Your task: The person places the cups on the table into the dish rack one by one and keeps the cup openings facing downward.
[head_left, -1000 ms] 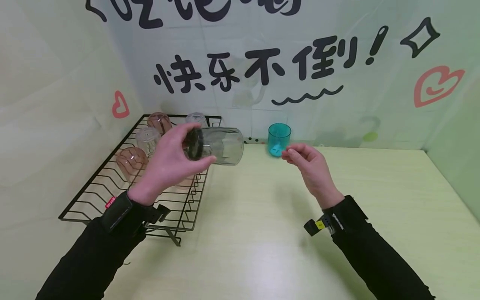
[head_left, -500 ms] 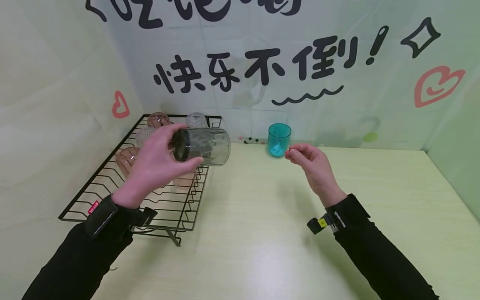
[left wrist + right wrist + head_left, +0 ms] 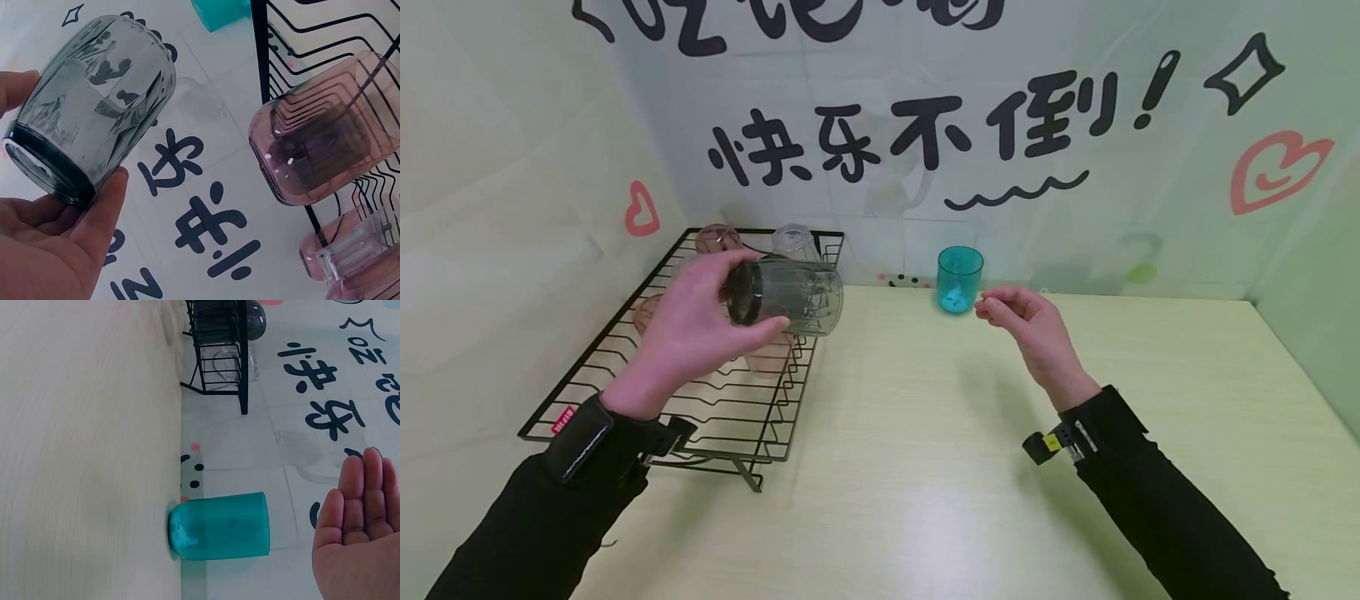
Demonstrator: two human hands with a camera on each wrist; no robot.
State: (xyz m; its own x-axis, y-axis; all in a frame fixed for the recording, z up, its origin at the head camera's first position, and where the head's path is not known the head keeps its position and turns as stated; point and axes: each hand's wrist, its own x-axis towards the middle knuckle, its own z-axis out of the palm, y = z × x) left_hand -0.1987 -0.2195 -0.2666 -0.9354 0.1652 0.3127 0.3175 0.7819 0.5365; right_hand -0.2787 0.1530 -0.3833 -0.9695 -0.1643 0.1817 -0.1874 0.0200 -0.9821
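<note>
My left hand (image 3: 688, 325) grips a grey glass tumbler (image 3: 801, 296) near its thick dark base, over the black wire rack (image 3: 760, 459). The tumbler lies tipped on its side, its mouth to the right in the head view. In the left wrist view the fingers and thumb hold the tumbler (image 3: 103, 94) from both sides. My right hand (image 3: 1037, 346) hovers over the table with loosely bent fingers and nothing seen in it. Nearest to it stands a teal cup (image 3: 959, 275), upright by the back wall.
On the rack, pink glasses (image 3: 718, 238) and a clear glass (image 3: 795, 242) show partly behind the left hand. A large pink glass (image 3: 325, 131) appears close in the left wrist view. A lettered wall sheet (image 3: 880, 200) backs the table (image 3: 910, 467).
The left hand has moved left with the tumbler, farther over the rack. The right hand has shifted slightly right, away from the teal cup, which stays in place.
</note>
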